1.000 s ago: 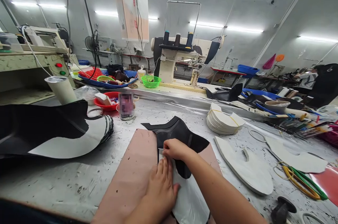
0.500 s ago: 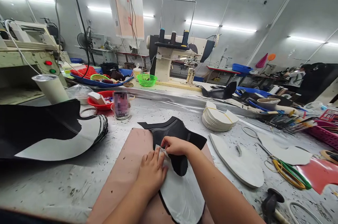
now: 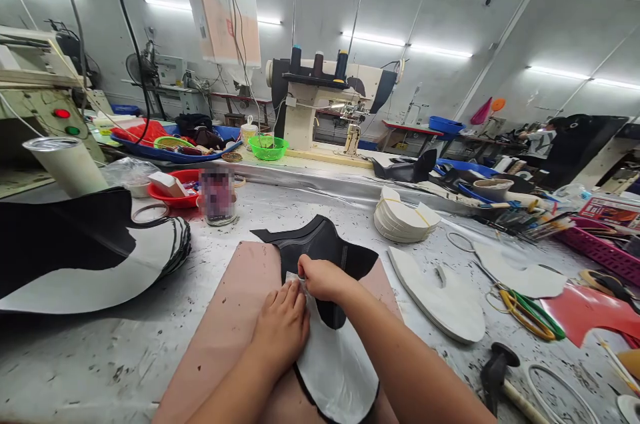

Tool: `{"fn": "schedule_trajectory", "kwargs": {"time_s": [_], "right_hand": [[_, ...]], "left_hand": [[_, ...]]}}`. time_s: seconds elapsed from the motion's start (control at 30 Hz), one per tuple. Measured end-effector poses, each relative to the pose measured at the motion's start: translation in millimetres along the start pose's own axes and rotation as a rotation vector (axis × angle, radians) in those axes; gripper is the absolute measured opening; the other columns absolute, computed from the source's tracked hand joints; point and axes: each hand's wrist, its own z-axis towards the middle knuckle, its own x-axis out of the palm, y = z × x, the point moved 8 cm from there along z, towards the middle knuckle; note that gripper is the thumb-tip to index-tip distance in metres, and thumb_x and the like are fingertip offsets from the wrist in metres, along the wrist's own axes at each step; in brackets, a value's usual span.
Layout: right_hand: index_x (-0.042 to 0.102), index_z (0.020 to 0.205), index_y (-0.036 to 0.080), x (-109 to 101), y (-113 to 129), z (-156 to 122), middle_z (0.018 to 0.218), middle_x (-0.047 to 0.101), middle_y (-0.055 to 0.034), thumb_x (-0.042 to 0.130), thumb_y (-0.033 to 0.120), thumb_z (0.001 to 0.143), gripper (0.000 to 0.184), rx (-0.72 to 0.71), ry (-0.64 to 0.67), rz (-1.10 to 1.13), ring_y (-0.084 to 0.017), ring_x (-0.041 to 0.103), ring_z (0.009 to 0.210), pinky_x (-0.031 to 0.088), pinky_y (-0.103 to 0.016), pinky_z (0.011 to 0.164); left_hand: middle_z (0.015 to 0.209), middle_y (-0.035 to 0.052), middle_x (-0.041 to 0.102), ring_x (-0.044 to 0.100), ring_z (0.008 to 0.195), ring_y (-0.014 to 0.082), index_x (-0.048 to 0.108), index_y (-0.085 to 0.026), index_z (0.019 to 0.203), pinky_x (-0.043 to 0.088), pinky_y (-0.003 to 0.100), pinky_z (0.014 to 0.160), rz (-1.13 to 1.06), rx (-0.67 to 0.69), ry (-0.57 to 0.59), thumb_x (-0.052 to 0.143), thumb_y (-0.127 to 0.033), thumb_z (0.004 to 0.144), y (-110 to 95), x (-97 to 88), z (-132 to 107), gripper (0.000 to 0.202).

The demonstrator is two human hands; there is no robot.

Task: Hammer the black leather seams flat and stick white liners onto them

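A black leather shoe upper [image 3: 311, 241] lies flat on a pink board [image 3: 215, 324] in front of me. Over its near part sits a glossy white lining piece [image 3: 343, 371], with a black margin showing along its edge. My left hand [image 3: 283, 321] rests flat on the lining's left edge, fingers stretched out close together. Just beyond those fingertips, my right hand [image 3: 323, 279] is closed in a pinch at the lining's upper corner, where a thin whitish edge shows. The fingers hide most of what is gripped there.
To the left lies a stack of black and white upper pieces [image 3: 95, 257]. White curved pads [image 3: 405, 217] and a larger pad stack [image 3: 435, 301] sit right, near scissors [image 3: 530, 311] and a black-headed hammer [image 3: 495, 371]. A sewing machine [image 3: 325, 104] stands behind. A glass jar [image 3: 219, 201] is ahead-left.
My view has shifted slightly, so everything sits a little further left. My right hand's fingers have curled tighter at the lining's corner. The left hand stays pressed down.
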Motion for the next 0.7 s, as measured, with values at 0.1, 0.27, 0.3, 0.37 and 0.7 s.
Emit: {"fn": "schedule_trajectory", "kwargs": {"time_s": [0.1,0.27,0.3,0.37,0.7], "right_hand": [[0.053,0.1,0.016,-1.1,0.4,-3.0,0.081,0.056,0.0013,0.058,0.019,0.084,0.017,-0.013,-0.022,-0.012,-0.014,0.054,0.071,0.046,-0.029,0.064],[0.055,0.097,0.015,-0.4,-2.2,-1.6,0.083,0.056,0.0003,0.057,0.026,0.086,0.016,-0.003,-0.017,-0.071,-0.014,0.054,0.07,0.047,-0.03,0.064],[0.055,0.098,0.015,0.3,-2.3,-0.8,0.083,0.056,0.0,0.057,0.027,0.087,0.016,-0.002,-0.007,-0.084,-0.014,0.055,0.071,0.047,-0.03,0.064],[0.055,0.098,0.015,2.3,-1.9,0.8,0.085,0.057,-0.0005,0.057,0.028,0.087,0.017,-0.01,0.029,-0.102,-0.014,0.056,0.072,0.048,-0.03,0.065],[0.057,0.094,0.017,-4.1,15.4,1.7,0.083,0.06,-0.0008,0.064,0.013,0.075,0.021,-0.089,0.155,-0.263,-0.015,0.056,0.072,0.043,-0.027,0.061]], "left_hand": [[0.127,0.016,0.054,0.049,0.118,0.027,0.059,-0.011,0.116,0.036,0.04,0.093,0.006,0.019,0.01,0.04,-0.017,0.086,-2.5,2.1,0.3,0.036],[0.13,0.017,0.052,0.048,0.12,0.0289,0.057,-0.016,0.119,0.036,0.043,0.091,0.002,0.032,0.031,0.044,-0.015,0.083,-4.5,1.9,-1.0,0.038],[0.13,0.0171,0.051,0.047,0.12,0.0291,0.056,-0.017,0.121,0.036,0.043,0.091,0.0,0.031,0.035,0.044,-0.015,0.082,-4.7,1.9,-1.2,0.04],[0.131,0.0176,0.05,0.046,0.121,0.0294,0.054,-0.017,0.123,0.035,0.043,0.092,-0.002,0.027,0.04,0.044,-0.015,0.083,-4.9,2.1,-1.2,0.042],[0.132,0.016,0.05,0.044,0.123,0.0291,0.054,-0.021,0.124,0.032,0.044,0.095,-0.034,0.003,0.064,0.045,-0.017,0.084,-2.1,5.7,-1.8,0.041]]}}
